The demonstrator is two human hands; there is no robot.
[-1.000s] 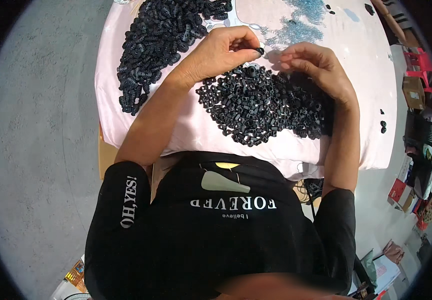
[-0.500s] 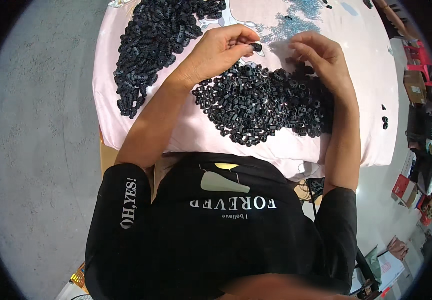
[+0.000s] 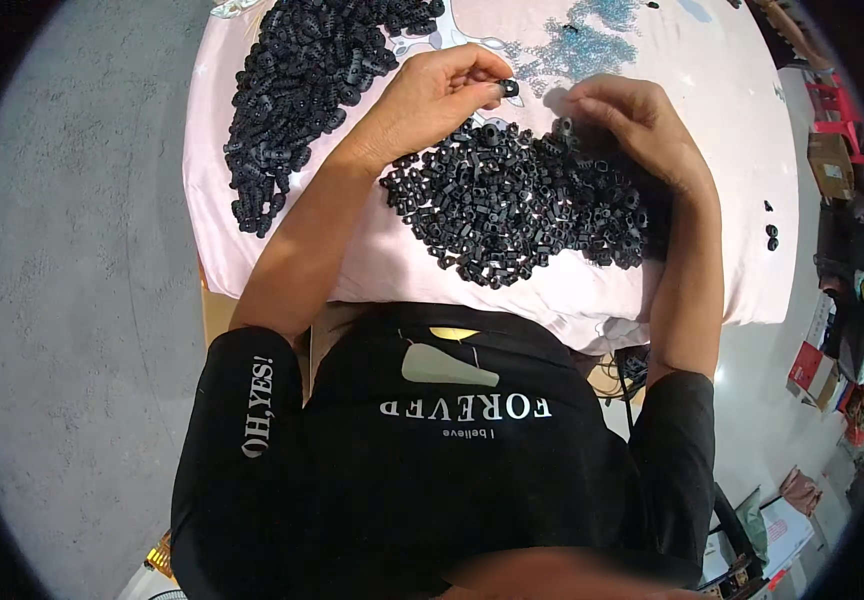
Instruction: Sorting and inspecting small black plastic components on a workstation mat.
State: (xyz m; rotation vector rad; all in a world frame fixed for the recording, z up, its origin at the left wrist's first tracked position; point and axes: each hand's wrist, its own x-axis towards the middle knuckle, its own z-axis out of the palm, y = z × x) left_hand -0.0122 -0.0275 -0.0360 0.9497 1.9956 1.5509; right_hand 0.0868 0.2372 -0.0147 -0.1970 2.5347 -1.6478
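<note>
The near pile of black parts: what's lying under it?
The near pile of black parts lies on a pale pink cloth covering the table. The cloth itself hides the tabletop, and the right hand covers the pile's far right edge.

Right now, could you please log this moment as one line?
left hand: pinches small black part | right hand: fingertips on near pile | far pile: untouched | pink cloth

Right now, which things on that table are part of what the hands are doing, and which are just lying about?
In use:
- left hand pinching a small black part
- right hand at the near pile of black parts
- far pile of black parts

Lying about:
- blue bits
- stray black pieces
- pink cloth
</note>
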